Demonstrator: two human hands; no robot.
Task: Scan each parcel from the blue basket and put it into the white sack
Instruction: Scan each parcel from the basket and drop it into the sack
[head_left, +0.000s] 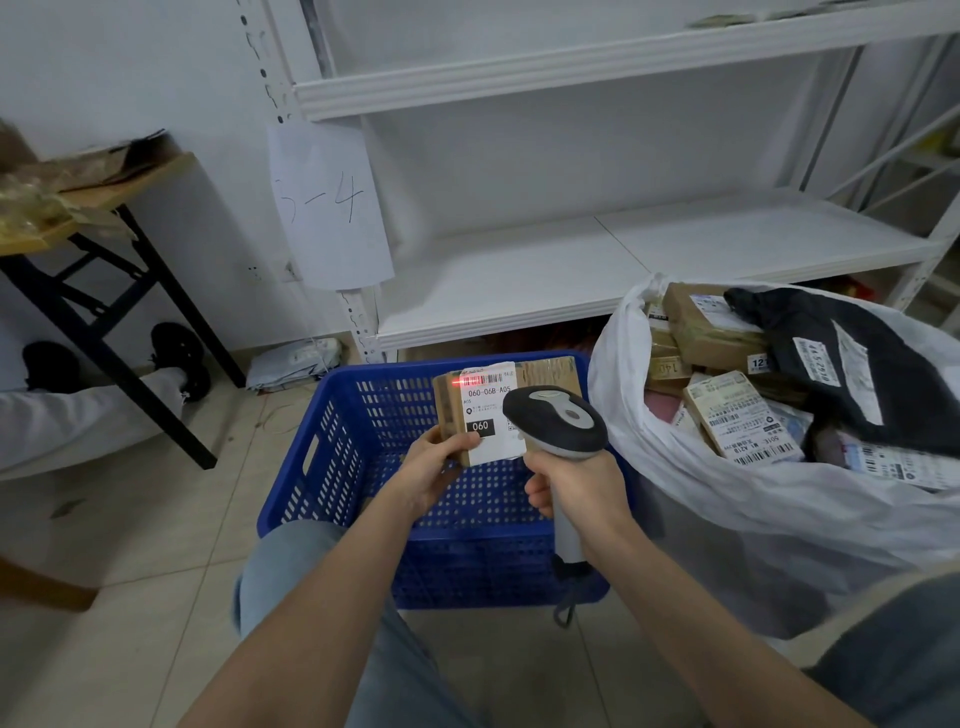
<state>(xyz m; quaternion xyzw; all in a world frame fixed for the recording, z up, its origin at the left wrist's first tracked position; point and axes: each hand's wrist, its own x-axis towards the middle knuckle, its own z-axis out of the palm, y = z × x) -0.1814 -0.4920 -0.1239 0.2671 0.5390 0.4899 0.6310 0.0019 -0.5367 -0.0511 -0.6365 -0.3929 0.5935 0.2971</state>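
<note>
Parcels (737, 415) fill your white sack (727, 499), which stands open on the floor right against the right side of the blue basket (332, 431). Over the basket, your left hand (431, 467) holds a brown cardboard parcel (448, 410) upright, with the thumb on its white label (491, 421) and the fingers curled behind the lower left corner. Your right hand (582, 488) is wrapped round the handle of the grey scanner (558, 415), whose head sits just in front of the label's right edge. A red scan line (460, 383) falls across the barcode (485, 378) at the label's top.
</note>
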